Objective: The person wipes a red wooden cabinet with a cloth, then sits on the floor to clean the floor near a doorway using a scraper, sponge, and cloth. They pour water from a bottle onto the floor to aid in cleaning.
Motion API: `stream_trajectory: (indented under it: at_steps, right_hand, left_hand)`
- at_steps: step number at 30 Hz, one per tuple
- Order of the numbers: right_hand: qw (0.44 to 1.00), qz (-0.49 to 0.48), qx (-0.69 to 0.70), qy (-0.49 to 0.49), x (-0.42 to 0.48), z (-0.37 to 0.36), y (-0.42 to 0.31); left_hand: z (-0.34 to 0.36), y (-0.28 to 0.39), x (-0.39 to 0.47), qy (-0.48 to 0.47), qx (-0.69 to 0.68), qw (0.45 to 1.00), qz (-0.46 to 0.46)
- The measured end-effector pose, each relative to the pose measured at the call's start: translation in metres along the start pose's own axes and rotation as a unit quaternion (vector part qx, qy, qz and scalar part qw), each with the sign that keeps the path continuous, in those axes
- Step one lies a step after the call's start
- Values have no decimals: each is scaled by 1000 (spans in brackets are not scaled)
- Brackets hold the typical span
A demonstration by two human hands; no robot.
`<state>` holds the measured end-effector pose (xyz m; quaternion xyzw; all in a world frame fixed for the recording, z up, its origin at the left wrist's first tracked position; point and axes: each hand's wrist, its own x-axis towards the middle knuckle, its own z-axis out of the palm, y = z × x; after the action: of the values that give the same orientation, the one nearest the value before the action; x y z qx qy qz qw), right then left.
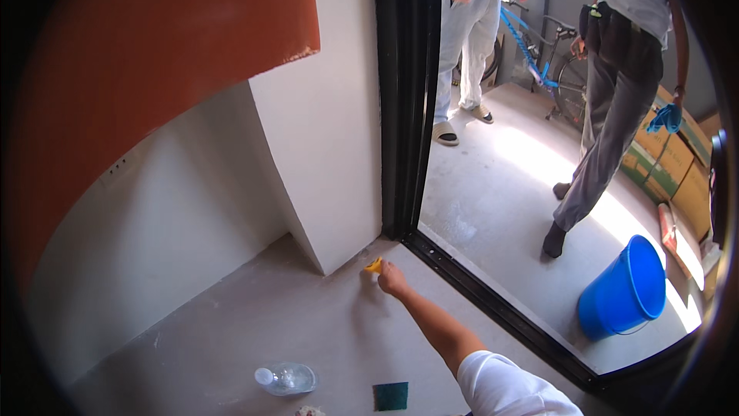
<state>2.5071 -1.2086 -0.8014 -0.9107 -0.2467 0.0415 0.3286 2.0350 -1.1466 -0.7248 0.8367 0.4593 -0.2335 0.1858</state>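
My right hand [392, 278] grips a small yellow hand tool [373, 266], most of it hidden by the fingers. Hand and tool are just by the foot of the white wall corner [323, 185], near the end of the black door track [462, 271]. Below the hand, a dark green scouring pad [391, 396] lies flat on the grey floor [231, 323]. To its left is a clear plastic bottle [287, 379] with a whitish cap. A small pale crumpled thing [310, 411] shows at the bottom edge. My left hand is out of view.
An orange-brown panel [190, 23] overhangs the left side. Beyond the black door frame [404, 98] are a blue bucket [620, 295], two people standing, one holding a blue cloth [665, 119], a blue bicycle [528, 52] and cardboard boxes [664, 162].
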Motion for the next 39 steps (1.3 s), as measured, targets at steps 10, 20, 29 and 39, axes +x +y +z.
stream_trajectory:
  at_steps: [10,20,29,39]
  right_hand:
    - [998,58,-26,11,-20,-27,-17]
    - [969,-9,-208,-130,-6,-27,-44]
    - [969,-20,-215,-122,24,-23,-42]
    - [959,-11,-243,-143,32,-36,-34]
  left_hand:
    - [-6,-2,-9,100,-39,994,27]
    - [52,-13,21,371,29,928,17]
    - [51,-13,20,374,47,926,27]
    - [45,-5,21,365,37,929,52]
